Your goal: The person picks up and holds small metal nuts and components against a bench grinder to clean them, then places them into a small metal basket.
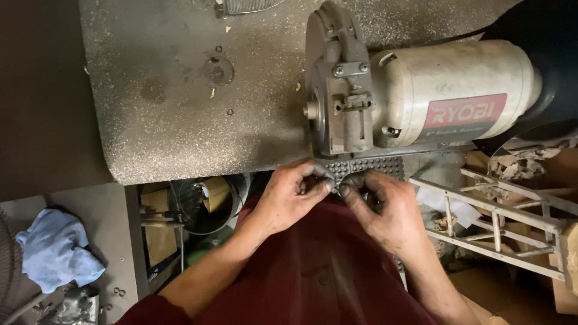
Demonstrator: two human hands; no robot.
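One bench grinder (421, 96) dominates the speckled workbench (180, 120); everything else sits around it. Just below its wheel housing lies a ribbed rubber mat (373, 165), and a pale metal frame (500, 222) sits to the grinder's lower right. In front of the mat, the left hand (289, 195) and right hand (382, 210) both pinch one tiny dark part (337, 185), fingertips closed on it. It looks light, stiff, easily dropped; best held by its edges.

Left hand (289, 195) and right hand (382, 207) meet fingertip to fingertip, pinching a small dark part (336, 185), too small to identify, just below the desk (180, 120) edge. Bench grinder (415, 90) sits on the speckled desk directly above. Blue rag (54, 250) lies lower left; metal frame (500, 222) at right.
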